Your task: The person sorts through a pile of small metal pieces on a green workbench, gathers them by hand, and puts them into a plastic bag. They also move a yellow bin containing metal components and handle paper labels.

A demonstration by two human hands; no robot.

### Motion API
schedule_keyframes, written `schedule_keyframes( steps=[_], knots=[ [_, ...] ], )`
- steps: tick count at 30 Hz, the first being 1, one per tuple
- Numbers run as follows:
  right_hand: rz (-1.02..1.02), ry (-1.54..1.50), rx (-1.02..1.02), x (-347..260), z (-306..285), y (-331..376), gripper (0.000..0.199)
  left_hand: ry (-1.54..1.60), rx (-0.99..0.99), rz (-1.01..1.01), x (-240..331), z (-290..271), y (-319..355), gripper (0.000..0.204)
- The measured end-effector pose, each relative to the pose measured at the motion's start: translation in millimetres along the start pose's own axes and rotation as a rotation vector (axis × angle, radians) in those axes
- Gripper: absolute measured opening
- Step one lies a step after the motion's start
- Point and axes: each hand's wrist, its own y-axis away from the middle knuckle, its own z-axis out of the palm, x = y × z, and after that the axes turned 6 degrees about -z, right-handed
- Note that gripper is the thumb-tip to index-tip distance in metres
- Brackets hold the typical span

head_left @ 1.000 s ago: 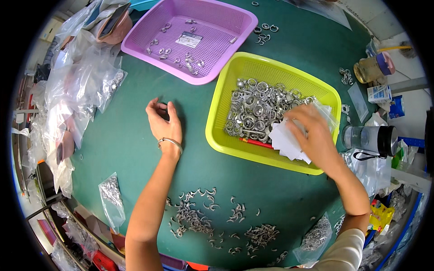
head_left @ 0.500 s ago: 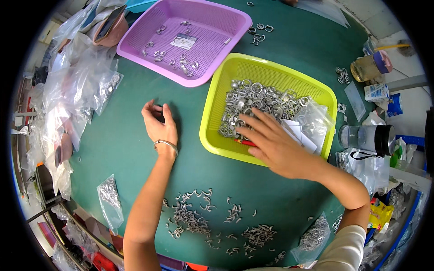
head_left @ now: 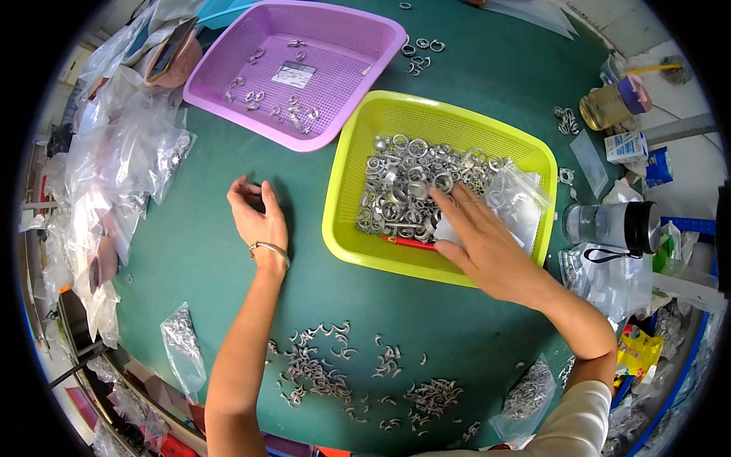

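My right hand (head_left: 491,255) reaches over the right side of a lime-green basket (head_left: 330,217), its fingers stretched toward a heap of silver-coloured metal rings (head_left: 400,171). Whether the fingertips touch the rings, I cannot tell. Beneath the thumb lies a red pen-like stick (head_left: 407,242). A clear plastic bag (head_left: 521,190) and white slips sit beside the rings, partly covered by that hand. To the left of the basket, my left hand (head_left: 260,228) rests on the green tabletop (head_left: 183,251), fingers loosely curled and thumb apart, with nothing seen in it. A bangle circles its wrist.
A purple basket (head_left: 283,137) with a few rings and a label adjoins the green one. Small curved metal pieces (head_left: 312,369) lie in piles near me. Filled bags (head_left: 183,339) flank them. A black-lidded bottle (head_left: 609,227) and a jar (head_left: 609,107) stand at right.
My right hand's fingers have shifted right over the rings, uncovering more of the heap and the red stick. The left hand looks much the same. The whole view has shifted slightly.
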Motion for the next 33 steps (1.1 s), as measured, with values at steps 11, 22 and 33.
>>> schedule_keyframes(
  steps=[11,22,33],
  knots=[
    [-0.186,0.045,0.172,17,-17,1,0.041,-0.001,0.013,0.016,-2,0,-1,0.037],
    [0.193,0.076,0.261,25,-19,9,0.057,0.004,-0.002,0.000,2,0,0,0.037],
    [0.112,-0.008,0.107,8,-4,12,0.069,0.001,-0.001,0.005,6,-1,1,0.038]
  ],
)
